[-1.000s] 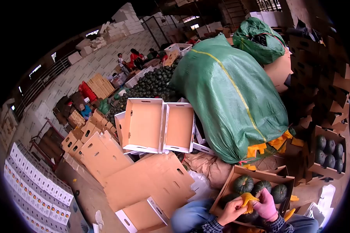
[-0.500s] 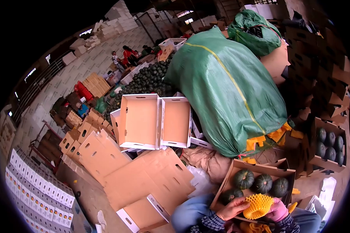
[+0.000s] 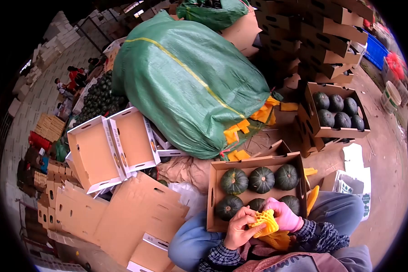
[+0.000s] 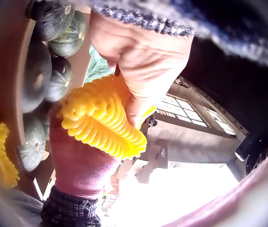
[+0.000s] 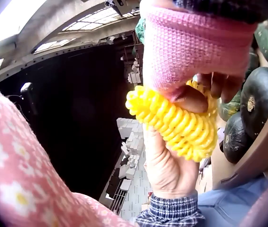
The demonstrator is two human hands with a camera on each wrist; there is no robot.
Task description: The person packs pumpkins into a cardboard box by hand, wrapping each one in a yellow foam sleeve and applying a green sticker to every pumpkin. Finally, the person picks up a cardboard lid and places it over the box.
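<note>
A yellow foam net (image 3: 265,223) is pinched between both hands above the near edge of a cardboard box (image 3: 254,160) of dark green squashes (image 3: 234,181). The bare left hand (image 3: 240,228) grips its left side, thumb on the net (image 4: 103,116) in the left wrist view. On the other side the right hand (image 3: 282,215), in a pink fingerless glove, holds it with thumb and fingers, as the right wrist view shows at the net (image 5: 176,123). Another yellow net (image 3: 279,240) lies below the hands at the lap. The hands partly cover the near row of squashes.
A big green sack (image 3: 190,86) stands beyond the box, with yellow nets (image 3: 267,112) at its base. A second box of squashes (image 3: 342,132) is at the right. Flat cardboard (image 3: 138,213) and white-edged trays (image 3: 95,152) lie left.
The head view has swung right and down, showing more of the box. The net, spread wide half a second ago, is now bunched between the hands.
</note>
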